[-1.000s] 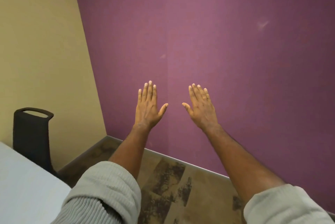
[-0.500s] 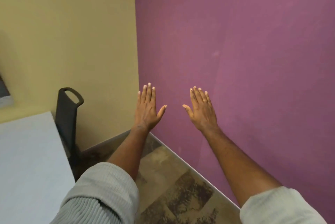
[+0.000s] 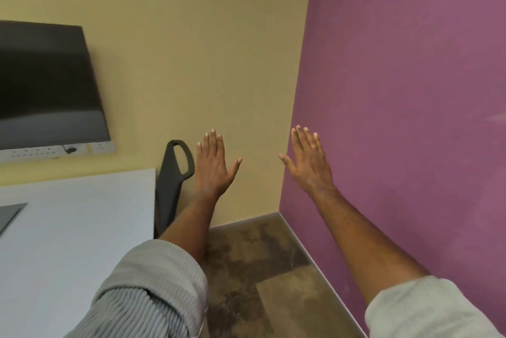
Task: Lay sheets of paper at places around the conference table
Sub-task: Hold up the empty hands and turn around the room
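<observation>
Both hands are raised in front of the room's corner, backs to the camera, fingers straight and together, thumbs out — flat and spread, holding nothing. The left hand (image 3: 212,163) shows just left of centre frame against the yellow wall (image 3: 191,50); the right hand (image 3: 308,162) sits right of centre, across the seam where the purple wall (image 3: 410,91) begins. The two are level with each other and apart, thumbs pointing toward one another.

No paper shows anywhere in frame, so where the sheets lie cannot be told. What can be placed is the table (image 3: 76,228): its pale grey top fills the lower left of the frame, with its far edge running across and its near corner close to the left forearm. It lies down and to the left of both hands, and the left hand is plainly the nearer one. A dark flat panel (image 3: 8,215) lies on the top at the left edge of the frame. A black chair (image 3: 174,176) stands beyond the table's right edge, partly behind the left hand. A dark screen (image 3: 46,85) hangs at upper left.

By my reading the laying has not begun here — the next move must turn left toward the table and find the sheets first.
</observation>
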### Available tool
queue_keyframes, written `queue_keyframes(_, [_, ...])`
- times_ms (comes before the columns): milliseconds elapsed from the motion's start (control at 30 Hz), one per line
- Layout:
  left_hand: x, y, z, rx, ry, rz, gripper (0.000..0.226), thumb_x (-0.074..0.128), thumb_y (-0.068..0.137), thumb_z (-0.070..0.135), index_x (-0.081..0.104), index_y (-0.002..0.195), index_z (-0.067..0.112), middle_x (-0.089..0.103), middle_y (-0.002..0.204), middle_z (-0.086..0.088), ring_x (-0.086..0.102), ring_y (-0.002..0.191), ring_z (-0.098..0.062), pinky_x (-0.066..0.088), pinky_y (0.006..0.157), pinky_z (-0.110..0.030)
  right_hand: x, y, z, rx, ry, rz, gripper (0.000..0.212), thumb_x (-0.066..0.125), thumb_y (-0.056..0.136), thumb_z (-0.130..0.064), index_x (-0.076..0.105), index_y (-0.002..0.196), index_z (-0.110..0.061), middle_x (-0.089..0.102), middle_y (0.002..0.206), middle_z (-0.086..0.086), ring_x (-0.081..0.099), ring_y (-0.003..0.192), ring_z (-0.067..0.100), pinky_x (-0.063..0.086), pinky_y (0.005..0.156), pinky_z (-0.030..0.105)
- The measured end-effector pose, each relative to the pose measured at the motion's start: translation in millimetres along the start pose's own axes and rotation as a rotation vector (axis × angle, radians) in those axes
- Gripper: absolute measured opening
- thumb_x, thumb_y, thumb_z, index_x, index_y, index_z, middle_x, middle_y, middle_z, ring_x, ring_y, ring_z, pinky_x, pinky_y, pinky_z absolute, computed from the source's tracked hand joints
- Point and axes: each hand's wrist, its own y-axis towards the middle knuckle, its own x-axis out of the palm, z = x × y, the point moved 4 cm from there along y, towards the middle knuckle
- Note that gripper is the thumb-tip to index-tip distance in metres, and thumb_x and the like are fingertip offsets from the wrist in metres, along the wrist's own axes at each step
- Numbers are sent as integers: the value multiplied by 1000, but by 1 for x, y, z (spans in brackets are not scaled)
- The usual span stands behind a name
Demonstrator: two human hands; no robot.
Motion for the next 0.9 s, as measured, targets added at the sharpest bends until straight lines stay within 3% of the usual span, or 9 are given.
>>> queue_keyframes(200, [21,61,-102,-105,56,42,90,21,97,66,12,160,2,5,170,-17,1,158,-31,5,128,-49,89,113,-66,-133,113,-14,87,12,96,-64,21,157,-3,21,165,14,13,155,26,3,127,42])
queue_keyframes(500, [53,97,-275,-355,269,76,89,22,99,65,8,161,3,1,170,-14,-1,158,-28,7,128,-48,222,257,-205,-407,322,-31,88,8,97,-66,21,157,-3,21,165,12,15,155,24,7,126,45])
queue_keyframes(733, [60,104,-372,-627,397,99,91,16,98,69,6,161,5,-1,170,-13,-4,158,-28,4,128,-47,294,335,-334,-702,459,-56,85,9,99,-64,19,157,-3,17,166,13,12,155,25,7,126,49])
queue_keyframes(900, [57,65,-428,-786,442,96,91,16,98,68,4,160,3,-2,170,-16,-4,158,-30,6,128,-49,325,354,-426,-883,570,-68,84,9,100,-65,17,158,-4,17,166,15,13,155,26,7,126,47])
